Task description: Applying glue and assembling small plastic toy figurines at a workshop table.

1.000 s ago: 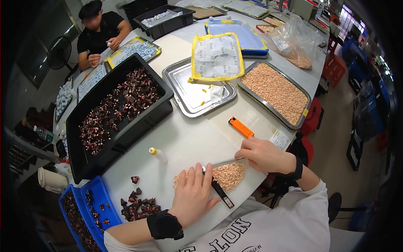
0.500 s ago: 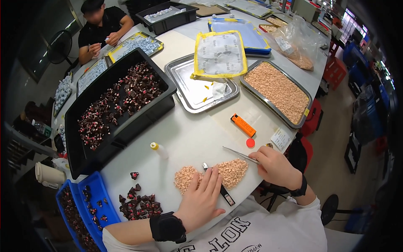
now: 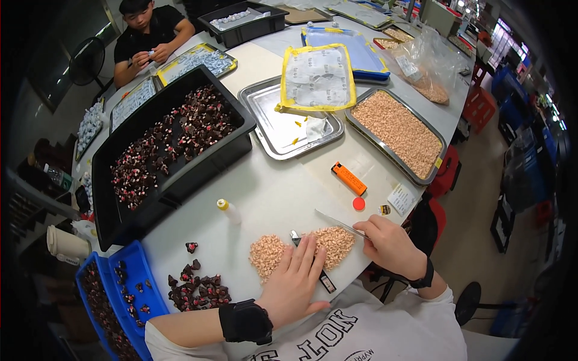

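Note:
My left hand (image 3: 293,284) lies with fingers stretched out over a slim black cutter-like tool (image 3: 326,280), its metal end (image 3: 294,236) showing past the fingertips. A pile of small beige pieces (image 3: 265,254) is to the left of the fingers, and another beige pile (image 3: 337,242) to their right. Pinched in my right hand (image 3: 388,243) are thin metal tweezers (image 3: 335,221), their tip pointing left above the right pile. Farther left on the table sits a heap of dark brown pieces with pink bits (image 3: 201,293).
A small yellow-capped bottle (image 3: 229,212) stands beyond the left pile. Also around are a black bin (image 3: 180,180), blue trays (image 3: 141,259), a metal tray (image 3: 283,150), a tray of beige pieces (image 3: 397,129), an orange cutter (image 3: 349,178) and a red disc (image 3: 359,203). A co-worker (image 3: 150,45) sits far left.
My right hand has shifted slightly left and down, and the tweezers' tip with it. My left hand stays nearly in place. The co-worker's hands have come together.

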Motion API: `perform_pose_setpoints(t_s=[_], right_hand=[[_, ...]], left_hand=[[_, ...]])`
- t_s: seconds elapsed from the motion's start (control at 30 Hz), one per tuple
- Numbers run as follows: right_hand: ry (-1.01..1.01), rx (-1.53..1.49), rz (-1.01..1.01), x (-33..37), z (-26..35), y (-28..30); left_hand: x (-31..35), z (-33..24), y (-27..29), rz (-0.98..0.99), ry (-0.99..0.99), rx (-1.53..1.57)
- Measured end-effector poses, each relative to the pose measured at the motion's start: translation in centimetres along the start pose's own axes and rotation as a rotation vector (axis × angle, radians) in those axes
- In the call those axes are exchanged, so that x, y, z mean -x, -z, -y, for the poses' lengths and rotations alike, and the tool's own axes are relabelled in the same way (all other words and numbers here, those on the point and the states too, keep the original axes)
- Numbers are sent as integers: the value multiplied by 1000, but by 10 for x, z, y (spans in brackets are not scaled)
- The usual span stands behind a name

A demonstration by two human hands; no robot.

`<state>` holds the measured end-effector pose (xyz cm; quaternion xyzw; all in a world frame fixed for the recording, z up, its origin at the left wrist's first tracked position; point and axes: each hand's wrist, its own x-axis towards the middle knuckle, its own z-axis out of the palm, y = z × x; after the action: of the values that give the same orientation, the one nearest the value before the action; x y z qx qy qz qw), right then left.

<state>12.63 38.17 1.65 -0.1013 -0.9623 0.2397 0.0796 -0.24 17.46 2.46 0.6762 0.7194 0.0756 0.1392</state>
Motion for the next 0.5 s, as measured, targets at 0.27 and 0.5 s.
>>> perform_pose_setpoints(t_s=[0.27,0.5], right_hand=[[5,-6,-88,3,-9,7],[-161,111,-374,4,-49,20]], left_hand=[[2,4,5,0,19,22],[37,-17,58,-102,-354,392]])
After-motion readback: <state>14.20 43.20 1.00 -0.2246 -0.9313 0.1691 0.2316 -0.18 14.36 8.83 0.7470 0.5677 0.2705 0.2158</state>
